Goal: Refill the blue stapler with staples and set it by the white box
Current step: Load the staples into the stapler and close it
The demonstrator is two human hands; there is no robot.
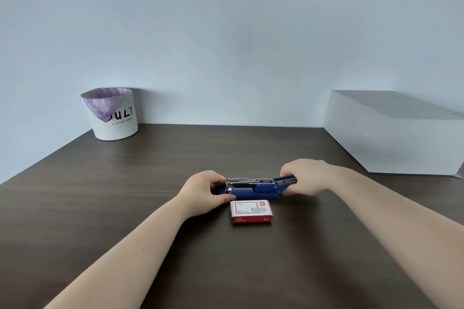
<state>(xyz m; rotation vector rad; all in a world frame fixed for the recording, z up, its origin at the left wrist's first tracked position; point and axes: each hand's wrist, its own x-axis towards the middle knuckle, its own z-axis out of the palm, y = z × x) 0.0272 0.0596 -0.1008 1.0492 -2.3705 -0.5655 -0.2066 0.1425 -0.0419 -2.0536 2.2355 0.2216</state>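
Blue metal stapler (253,187) lies on dark wood-grain desk (125,195), centre of frame, lengthwise left to right. Left hand (204,192) clasps its left end; right hand (305,178) pinches its right end. Silver staple channel exposed on top. Red-and-white cardboard staple box (251,211) closed, just below stapler. Judgement: loading not yet begun. Large white box (394,133) at right edge, well apart; placement remains.

The white box (394,133) runs off the right edge; print on the staple box (251,211) is too small to read.
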